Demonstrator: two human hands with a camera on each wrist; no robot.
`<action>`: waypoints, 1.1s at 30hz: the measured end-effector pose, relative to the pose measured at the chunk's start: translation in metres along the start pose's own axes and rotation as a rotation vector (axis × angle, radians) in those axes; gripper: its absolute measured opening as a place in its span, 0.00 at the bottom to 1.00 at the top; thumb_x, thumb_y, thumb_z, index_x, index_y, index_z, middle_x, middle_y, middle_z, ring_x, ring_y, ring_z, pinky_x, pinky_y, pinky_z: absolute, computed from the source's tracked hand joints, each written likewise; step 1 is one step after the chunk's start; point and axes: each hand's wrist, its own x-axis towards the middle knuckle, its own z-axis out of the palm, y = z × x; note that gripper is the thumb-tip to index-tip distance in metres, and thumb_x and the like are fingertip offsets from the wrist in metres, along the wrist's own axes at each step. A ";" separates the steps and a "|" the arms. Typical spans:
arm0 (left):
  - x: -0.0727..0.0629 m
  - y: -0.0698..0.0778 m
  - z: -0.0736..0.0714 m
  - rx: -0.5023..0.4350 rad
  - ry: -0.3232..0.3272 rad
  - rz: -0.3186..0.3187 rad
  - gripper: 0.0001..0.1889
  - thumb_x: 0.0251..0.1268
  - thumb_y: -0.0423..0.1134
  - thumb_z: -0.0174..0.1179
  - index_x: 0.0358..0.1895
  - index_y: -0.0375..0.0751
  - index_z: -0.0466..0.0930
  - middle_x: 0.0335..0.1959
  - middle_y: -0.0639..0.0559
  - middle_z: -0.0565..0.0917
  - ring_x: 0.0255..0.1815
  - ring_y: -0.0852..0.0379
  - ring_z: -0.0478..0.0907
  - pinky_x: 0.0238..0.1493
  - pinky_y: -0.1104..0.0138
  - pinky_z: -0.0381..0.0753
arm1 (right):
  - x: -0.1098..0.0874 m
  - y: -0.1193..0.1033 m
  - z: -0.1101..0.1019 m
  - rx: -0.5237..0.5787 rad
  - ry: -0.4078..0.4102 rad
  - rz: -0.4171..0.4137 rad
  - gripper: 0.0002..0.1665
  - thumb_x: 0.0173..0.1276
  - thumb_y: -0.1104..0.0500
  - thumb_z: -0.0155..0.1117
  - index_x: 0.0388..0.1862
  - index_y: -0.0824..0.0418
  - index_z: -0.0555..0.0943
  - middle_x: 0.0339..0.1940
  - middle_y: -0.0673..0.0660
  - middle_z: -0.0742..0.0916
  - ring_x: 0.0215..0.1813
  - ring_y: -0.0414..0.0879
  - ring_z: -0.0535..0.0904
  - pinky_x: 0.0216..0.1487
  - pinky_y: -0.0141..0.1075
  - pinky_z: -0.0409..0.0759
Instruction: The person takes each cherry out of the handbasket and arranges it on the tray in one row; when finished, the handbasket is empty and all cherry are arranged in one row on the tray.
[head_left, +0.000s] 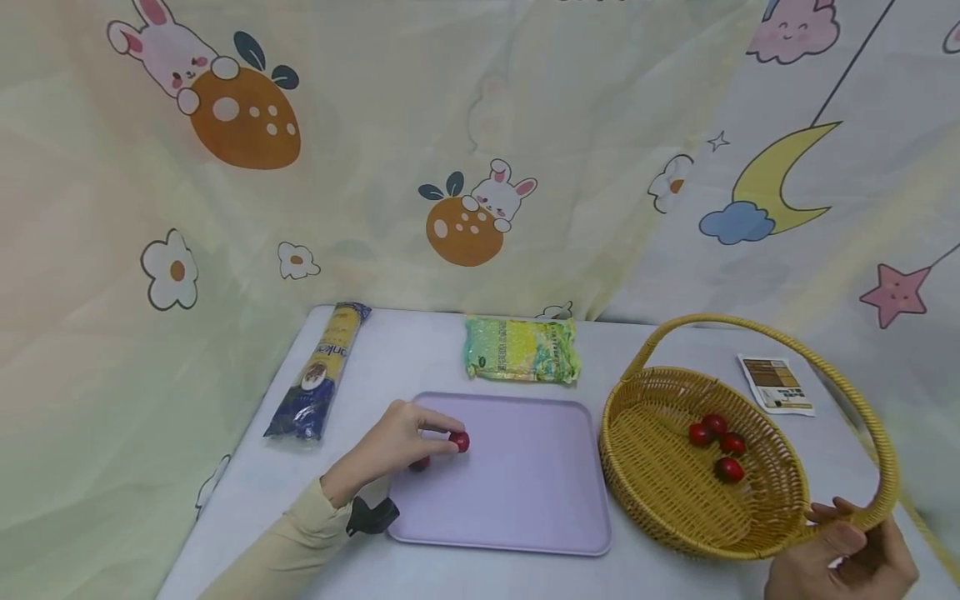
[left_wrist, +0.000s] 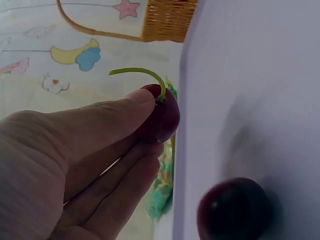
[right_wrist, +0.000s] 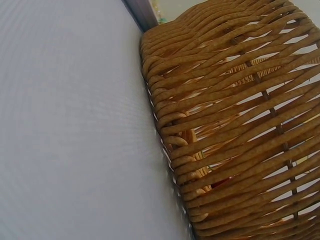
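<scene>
It's a little nook — at home or not, I can't tell. Pale cloth (head_left: 375, 125) with bunnies (head_left: 498, 198), a moon (head_left: 763, 179) and a star (head_left: 896, 294) hangs around a white table (head_left: 420, 350) — food bags (head_left: 521, 350) lie on it.

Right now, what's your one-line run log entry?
left hand: pinches round dark-red stemmed cherry | right hand: holds yellow woven basket at handle | basket: four red cherries | flat lilac tray: another cherry

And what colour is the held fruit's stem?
The stem is light green, clearest in the left wrist view.
</scene>
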 end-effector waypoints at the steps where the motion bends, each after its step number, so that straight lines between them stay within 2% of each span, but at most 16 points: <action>1: -0.001 -0.002 0.000 0.006 -0.005 -0.003 0.11 0.58 0.42 0.78 0.46 0.52 0.94 0.43 0.58 0.93 0.47 0.60 0.89 0.43 0.64 0.88 | 0.000 0.000 0.000 0.002 0.000 0.004 0.22 0.85 0.49 0.48 0.73 0.49 0.71 0.52 0.24 0.76 0.46 0.20 0.73 0.47 0.21 0.68; 5: -0.003 -0.008 0.001 0.029 -0.036 -0.012 0.11 0.59 0.41 0.77 0.46 0.49 0.94 0.43 0.55 0.93 0.37 0.64 0.86 0.33 0.72 0.83 | 0.001 -0.002 0.000 -0.006 -0.005 0.034 0.22 0.85 0.48 0.47 0.73 0.48 0.71 0.52 0.25 0.76 0.46 0.20 0.73 0.47 0.21 0.68; 8: -0.003 -0.011 0.002 0.042 -0.055 -0.024 0.11 0.60 0.39 0.77 0.46 0.47 0.94 0.42 0.54 0.93 0.32 0.66 0.83 0.30 0.73 0.81 | 0.001 -0.002 0.000 -0.004 -0.015 0.039 0.22 0.85 0.48 0.47 0.73 0.48 0.70 0.53 0.25 0.76 0.46 0.20 0.74 0.48 0.21 0.68; 12: -0.003 -0.012 0.002 0.047 -0.079 -0.041 0.11 0.61 0.38 0.76 0.47 0.46 0.94 0.41 0.54 0.93 0.30 0.66 0.81 0.29 0.73 0.80 | 0.001 -0.003 -0.002 0.012 -0.023 0.001 0.22 0.86 0.50 0.46 0.73 0.51 0.69 0.53 0.26 0.77 0.47 0.21 0.74 0.47 0.21 0.68; 21: -0.003 -0.016 0.006 0.114 -0.089 -0.012 0.10 0.60 0.36 0.76 0.46 0.44 0.94 0.42 0.52 0.93 0.37 0.67 0.84 0.35 0.73 0.83 | 0.002 -0.003 -0.001 0.032 -0.028 -0.032 0.21 0.86 0.51 0.46 0.73 0.52 0.70 0.53 0.27 0.77 0.46 0.22 0.75 0.48 0.21 0.71; 27: -0.003 -0.014 0.005 0.137 -0.092 -0.002 0.13 0.61 0.38 0.76 0.49 0.43 0.93 0.44 0.50 0.93 0.41 0.61 0.88 0.37 0.72 0.84 | 0.003 -0.004 -0.002 0.051 -0.026 -0.058 0.22 0.86 0.53 0.45 0.73 0.55 0.70 0.53 0.28 0.77 0.46 0.23 0.76 0.48 0.21 0.72; 33: -0.001 0.004 -0.008 0.179 -0.065 0.047 0.15 0.64 0.39 0.74 0.52 0.41 0.91 0.48 0.46 0.92 0.36 0.60 0.89 0.43 0.59 0.90 | 0.000 -0.013 -0.002 0.072 -0.021 -0.063 0.22 0.86 0.54 0.46 0.72 0.58 0.70 0.53 0.29 0.78 0.47 0.25 0.77 0.48 0.21 0.74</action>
